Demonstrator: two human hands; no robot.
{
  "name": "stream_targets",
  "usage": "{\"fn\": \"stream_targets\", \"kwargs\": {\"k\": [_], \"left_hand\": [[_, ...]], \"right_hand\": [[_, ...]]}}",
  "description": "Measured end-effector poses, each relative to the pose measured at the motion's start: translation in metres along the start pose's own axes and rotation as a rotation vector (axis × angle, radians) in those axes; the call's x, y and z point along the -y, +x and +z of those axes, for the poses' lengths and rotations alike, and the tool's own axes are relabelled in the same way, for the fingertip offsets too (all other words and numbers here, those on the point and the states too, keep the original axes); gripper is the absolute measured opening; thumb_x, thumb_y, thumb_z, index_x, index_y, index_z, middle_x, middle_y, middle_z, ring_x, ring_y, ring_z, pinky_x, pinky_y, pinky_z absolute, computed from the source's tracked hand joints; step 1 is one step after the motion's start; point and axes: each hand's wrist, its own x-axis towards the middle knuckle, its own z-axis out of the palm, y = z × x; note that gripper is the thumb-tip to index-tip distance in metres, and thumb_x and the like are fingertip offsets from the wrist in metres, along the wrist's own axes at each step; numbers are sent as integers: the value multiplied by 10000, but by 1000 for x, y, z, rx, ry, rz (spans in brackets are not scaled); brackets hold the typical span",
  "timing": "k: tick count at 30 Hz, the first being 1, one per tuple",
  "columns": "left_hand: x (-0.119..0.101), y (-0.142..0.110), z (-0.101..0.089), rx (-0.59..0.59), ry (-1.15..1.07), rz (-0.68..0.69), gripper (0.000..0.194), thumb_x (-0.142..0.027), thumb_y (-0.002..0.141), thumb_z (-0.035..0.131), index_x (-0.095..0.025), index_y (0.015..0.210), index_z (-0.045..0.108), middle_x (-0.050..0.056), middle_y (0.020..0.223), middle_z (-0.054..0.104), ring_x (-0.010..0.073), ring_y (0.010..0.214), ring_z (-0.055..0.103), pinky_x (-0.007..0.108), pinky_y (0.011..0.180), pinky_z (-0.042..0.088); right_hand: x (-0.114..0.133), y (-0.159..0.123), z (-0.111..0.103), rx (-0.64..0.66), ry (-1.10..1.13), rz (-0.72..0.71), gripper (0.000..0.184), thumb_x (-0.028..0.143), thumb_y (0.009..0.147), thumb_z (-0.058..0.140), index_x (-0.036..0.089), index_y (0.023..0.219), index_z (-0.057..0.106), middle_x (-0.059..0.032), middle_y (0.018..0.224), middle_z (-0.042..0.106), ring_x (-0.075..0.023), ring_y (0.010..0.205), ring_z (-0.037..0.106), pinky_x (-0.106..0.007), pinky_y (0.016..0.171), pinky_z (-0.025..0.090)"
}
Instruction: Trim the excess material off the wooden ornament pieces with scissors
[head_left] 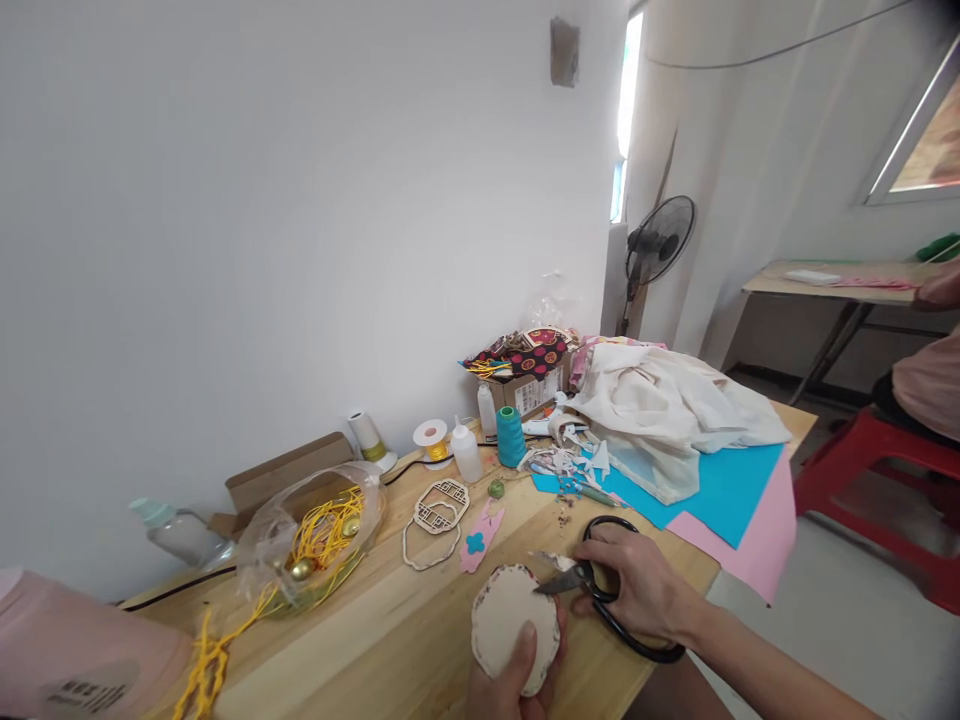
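Note:
My left hand (519,672) grips a round cream disc (504,612) with a scalloped, dark-patterned edge, the thumb lying across its face. In my right hand (646,580) is a pair of black-handled scissors (624,640), its blades at the disc's upper right edge. I cannot tell whether the blades are cutting into it. Just beyond the disc lie a pink strip with a blue flower shape (475,543), a cut-out lattice frame (442,507) and a thin outline frame (429,548). A small green ball (496,488) sits behind the strip.
Across the wooden table (315,655) stand a teal thread cone (511,438), a squeeze bottle (466,452), a yellow thread spool (431,441) and a bag of yellow cords (326,525). White cloth (660,410) covers blue sheets (739,490) at right. A person (930,375) sits near a red stool (874,490).

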Motion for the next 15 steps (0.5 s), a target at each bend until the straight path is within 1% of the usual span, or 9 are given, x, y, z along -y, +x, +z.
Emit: {"fn": "stream_targets", "kwargs": {"k": [3, 7, 11, 15], "left_hand": [[2, 0, 5, -23, -12, 46, 636, 47, 654, 585, -163, 1223, 397, 63, 702, 710, 263, 710, 668, 312, 573, 559], [1, -3, 11, -16, 7, 50, 619, 55, 664, 566, -170, 1215, 397, 46, 664, 705, 248, 692, 671, 296, 570, 558], [0, -2, 7, -33, 45, 54, 631, 49, 644, 587, -160, 1209, 399, 42, 649, 701, 237, 677, 673, 277, 564, 555], [0, 0, 5, -13, 41, 67, 643, 45, 645, 584, -146, 1221, 369, 48, 668, 703, 242, 684, 672, 287, 577, 559]], "right_hand": [[1, -1, -1, 8, -9, -26, 342, 425, 592, 659, 224, 867, 629, -28, 760, 555, -177, 713, 496, -264, 603, 343], [3, -1, -1, 10, -10, -9, 314, 380, 591, 661, 228, 863, 628, -25, 765, 557, -179, 730, 497, -265, 613, 347], [4, 0, -1, 15, -17, 15, 300, 360, 573, 672, 234, 843, 631, -22, 758, 558, -179, 731, 498, -262, 614, 348], [3, 0, -1, 3, -14, 30, 302, 385, 577, 667, 243, 842, 629, -21, 765, 564, -181, 739, 503, -263, 616, 346]]}}
